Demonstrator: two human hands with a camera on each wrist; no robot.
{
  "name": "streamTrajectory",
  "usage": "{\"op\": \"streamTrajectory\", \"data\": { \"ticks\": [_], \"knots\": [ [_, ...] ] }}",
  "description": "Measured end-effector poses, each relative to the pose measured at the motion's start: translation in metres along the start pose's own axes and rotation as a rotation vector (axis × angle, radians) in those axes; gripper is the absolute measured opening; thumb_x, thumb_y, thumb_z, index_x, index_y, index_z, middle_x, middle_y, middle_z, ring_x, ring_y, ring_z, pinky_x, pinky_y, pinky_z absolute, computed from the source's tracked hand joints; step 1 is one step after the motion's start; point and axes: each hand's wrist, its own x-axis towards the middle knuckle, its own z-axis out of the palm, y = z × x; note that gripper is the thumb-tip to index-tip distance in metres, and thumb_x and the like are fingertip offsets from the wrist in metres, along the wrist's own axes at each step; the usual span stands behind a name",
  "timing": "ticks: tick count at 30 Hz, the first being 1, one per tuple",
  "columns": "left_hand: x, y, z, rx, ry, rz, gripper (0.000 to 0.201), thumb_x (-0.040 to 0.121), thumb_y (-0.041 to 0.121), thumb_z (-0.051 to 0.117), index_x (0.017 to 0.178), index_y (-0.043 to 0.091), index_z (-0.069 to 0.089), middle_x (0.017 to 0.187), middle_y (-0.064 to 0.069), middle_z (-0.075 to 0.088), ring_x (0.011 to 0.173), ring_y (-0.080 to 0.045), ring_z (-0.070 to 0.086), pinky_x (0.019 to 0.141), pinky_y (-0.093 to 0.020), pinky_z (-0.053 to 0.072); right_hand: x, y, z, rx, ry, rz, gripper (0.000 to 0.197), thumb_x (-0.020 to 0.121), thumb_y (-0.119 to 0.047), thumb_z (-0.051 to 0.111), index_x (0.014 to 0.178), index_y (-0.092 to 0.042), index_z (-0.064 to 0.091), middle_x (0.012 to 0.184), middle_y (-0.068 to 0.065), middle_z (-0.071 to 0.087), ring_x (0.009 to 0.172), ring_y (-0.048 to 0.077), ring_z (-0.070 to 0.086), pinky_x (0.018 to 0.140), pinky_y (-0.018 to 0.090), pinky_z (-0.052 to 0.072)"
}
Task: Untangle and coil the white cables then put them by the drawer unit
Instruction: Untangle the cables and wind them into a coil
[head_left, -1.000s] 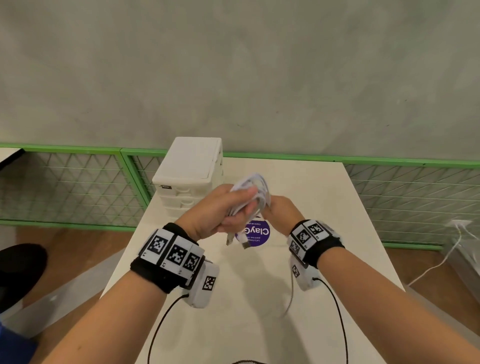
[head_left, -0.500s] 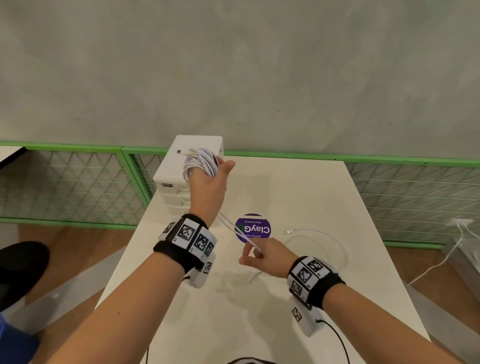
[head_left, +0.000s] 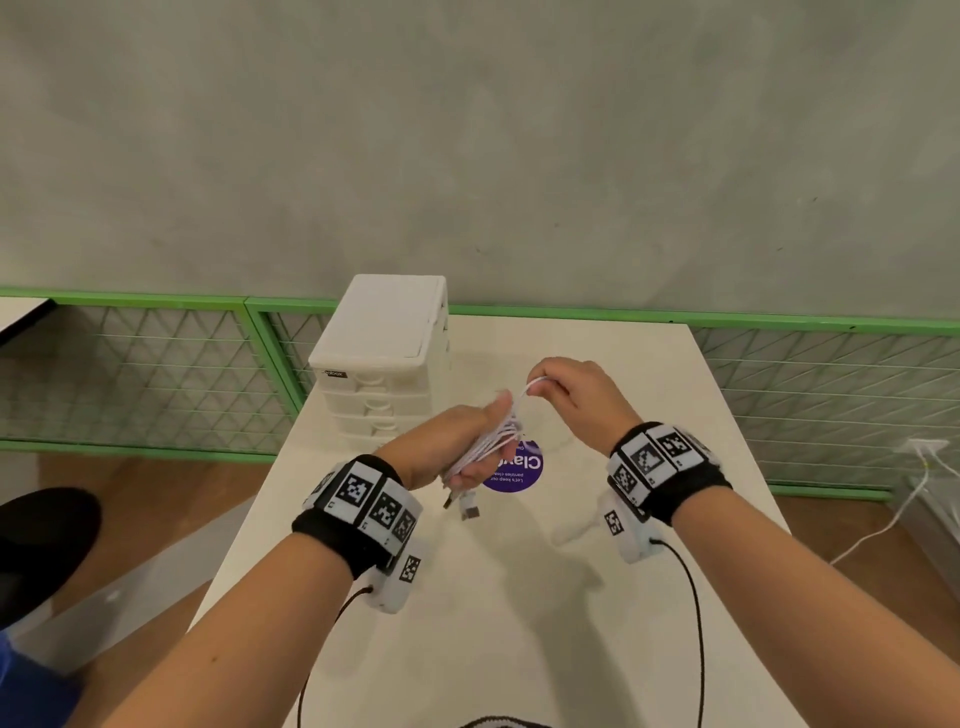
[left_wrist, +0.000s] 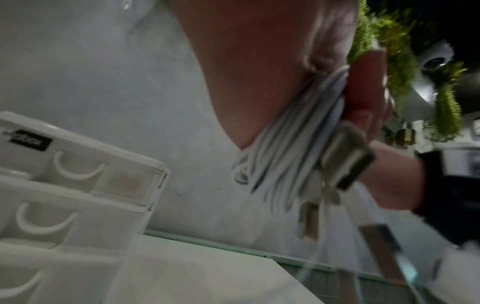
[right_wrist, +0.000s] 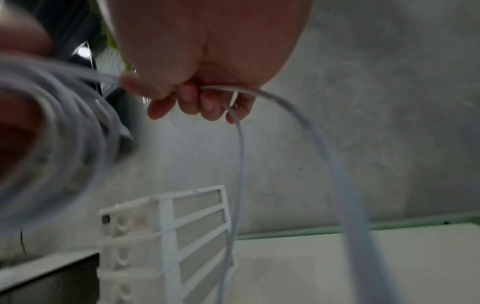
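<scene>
My left hand grips a coil of white cables above the white table, just right of the white drawer unit. Two USB plugs dangle below that fist. My right hand is raised beside it and pinches a loose strand that runs into the coil. In the left wrist view the coil lies between palm and fingers, a metal plug in front. In the right wrist view the fingers hold the strand, which hangs down in two runs.
A round purple sticker lies on the table under the hands. Green mesh railing runs behind the table, a grey wall behind it. A white cord trails on the wooden floor at the right. The drawer unit stands at the table's back left.
My left hand came down from the top of the drawer unit to mid-table with the coil. My right hand rose from near the tabletop to beside it, lifting the loose cable.
</scene>
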Motion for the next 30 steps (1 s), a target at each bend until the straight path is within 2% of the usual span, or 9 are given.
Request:
{"op": "streamTrajectory", "data": {
  "ticks": [4, 8, 10, 13, 17, 21, 24, 27, 30],
  "knots": [
    [-0.007, 0.017, 0.005, -0.093, -0.034, 0.098, 0.022, 0.09, 0.021, 0.059, 0.084, 0.002, 0.051, 0.04, 0.005, 0.035, 0.033, -0.01, 0.024, 0.037, -0.019, 0.022, 0.0, 0.007, 0.009, -0.072, -0.052, 0.039, 0.026, 0.096, -0.026, 0.041, 0.092, -0.007, 0.058, 0.064, -0.018, 0.052, 0.054, 0.003, 0.047, 0.056, 0.021, 0.032],
    [-0.011, 0.033, 0.008, -0.36, -0.008, 0.251, 0.029, 0.089, 0.026, 0.048, 0.067, 0.007, 0.047, 0.034, 0.005, 0.033, 0.026, -0.008, 0.025, 0.035, -0.015, 0.024, -0.011, 0.008, 0.027, -0.095, -0.143, 0.182, 0.036, 0.098, -0.03, 0.03, 0.117, -0.005, 0.048, 0.088, 0.022, 0.067, 0.076, 0.036, 0.06, 0.069, 0.041, 0.047],
    [-0.011, 0.039, 0.011, -0.46, 0.044, 0.323, 0.029, 0.089, 0.029, 0.045, 0.069, 0.008, 0.046, 0.034, 0.005, 0.033, 0.026, -0.008, 0.026, 0.035, -0.016, 0.024, -0.018, 0.005, 0.037, -0.061, -0.195, 0.219, 0.037, 0.098, -0.028, 0.03, 0.121, -0.003, 0.044, 0.098, 0.025, 0.065, 0.087, 0.039, 0.06, 0.078, 0.045, 0.047],
    [-0.006, 0.043, 0.013, -0.588, 0.221, 0.408, 0.03, 0.09, 0.031, 0.046, 0.067, 0.012, 0.044, 0.036, 0.006, 0.034, 0.028, -0.008, 0.029, 0.036, -0.018, 0.027, -0.025, -0.003, 0.05, 0.029, -0.259, 0.287, 0.03, 0.097, -0.021, 0.037, 0.12, -0.003, 0.044, 0.101, 0.015, 0.061, 0.091, 0.03, 0.057, 0.081, 0.041, 0.046],
    [0.003, 0.049, 0.003, -0.677, 0.62, 0.469, 0.037, 0.096, 0.029, 0.049, 0.062, 0.017, 0.041, 0.043, 0.007, 0.037, 0.036, -0.01, 0.035, 0.041, -0.022, 0.031, -0.039, -0.006, 0.064, 0.013, -0.389, 0.244, 0.015, 0.097, -0.015, 0.032, 0.097, -0.008, 0.045, 0.07, -0.009, 0.045, 0.061, 0.013, 0.043, 0.06, 0.025, 0.034],
    [0.006, 0.044, -0.02, -0.49, 0.963, 0.529, 0.023, 0.092, 0.025, 0.058, 0.072, 0.017, 0.05, 0.053, 0.005, 0.05, 0.046, -0.013, 0.045, 0.047, -0.024, 0.041, -0.055, -0.007, 0.065, 0.028, -0.437, 0.2, 0.012, 0.096, -0.009, 0.031, 0.089, -0.009, 0.042, 0.068, 0.0, 0.043, 0.056, 0.016, 0.035, 0.056, 0.026, 0.029],
    [0.014, 0.025, -0.026, -0.116, 1.053, 0.431, 0.023, 0.089, 0.029, 0.062, 0.094, 0.009, 0.052, 0.066, -0.003, 0.055, 0.052, -0.004, 0.053, 0.055, -0.016, 0.046, -0.053, -0.012, 0.062, 0.071, -0.358, 0.203, 0.017, 0.097, -0.011, 0.034, 0.099, -0.007, 0.05, 0.087, 0.009, 0.057, 0.074, 0.024, 0.048, 0.062, 0.014, 0.034],
    [0.026, -0.004, -0.022, 0.358, 0.916, 0.219, 0.036, 0.079, 0.038, 0.071, 0.089, 0.006, 0.057, 0.076, -0.015, 0.061, 0.068, -0.019, 0.059, 0.069, -0.034, 0.052, -0.044, -0.019, 0.057, 0.165, -0.241, 0.148, 0.017, 0.095, -0.016, 0.038, 0.096, -0.016, 0.055, 0.08, -0.014, 0.054, 0.074, 0.001, 0.049, 0.068, 0.014, 0.036],
    [0.026, -0.018, -0.014, 0.41, 0.657, 0.109, 0.051, 0.082, 0.046, 0.064, 0.071, -0.004, 0.056, 0.059, -0.02, 0.056, 0.045, -0.021, 0.051, 0.047, -0.041, 0.048, -0.036, -0.016, 0.048, 0.229, -0.157, 0.12, 0.02, 0.093, -0.021, 0.041, 0.097, -0.021, 0.06, 0.088, -0.013, 0.06, 0.081, 0.002, 0.053, 0.075, 0.012, 0.04]
  ]
}}
